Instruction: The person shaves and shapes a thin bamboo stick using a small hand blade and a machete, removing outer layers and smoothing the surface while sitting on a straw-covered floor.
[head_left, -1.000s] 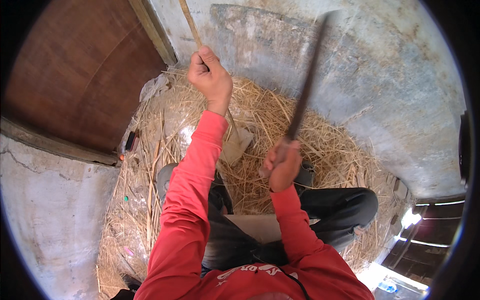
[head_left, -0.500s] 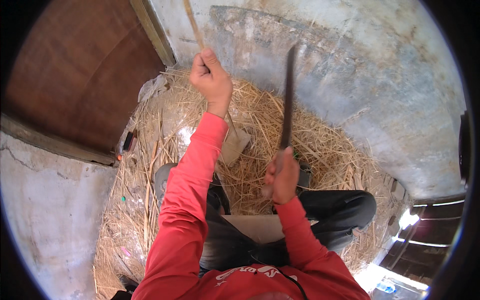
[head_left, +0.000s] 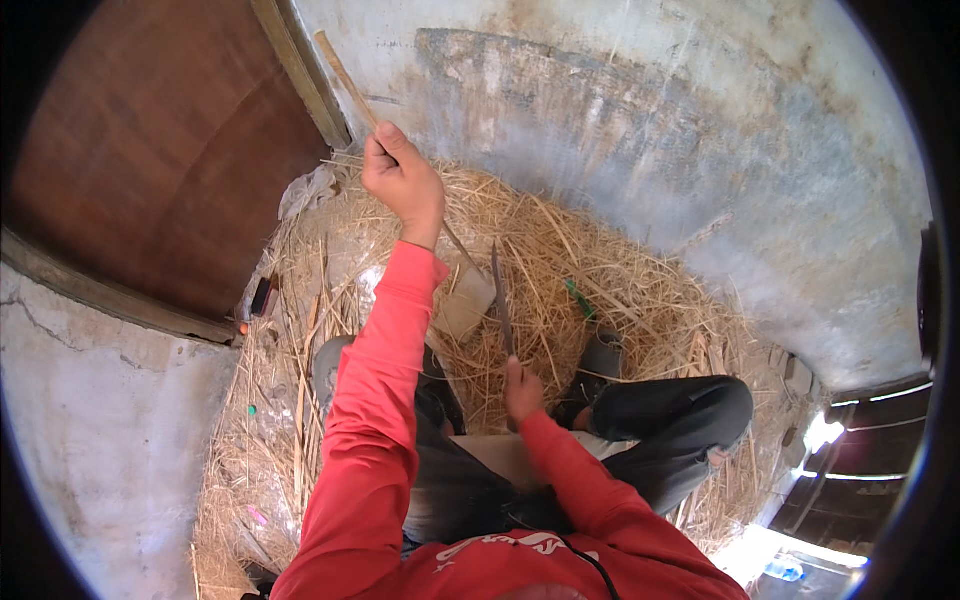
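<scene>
two hands at work over the straw bed: left hand gripping one long stick above it, right hand holding one dark blade, one pale block resting on it.

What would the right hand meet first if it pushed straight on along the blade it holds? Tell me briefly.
The right hand holds a dark blade pointing up-picture. Straight on, it would probably first meet the pale block beside the blade tip, then the straw; depth is unclear.
</scene>
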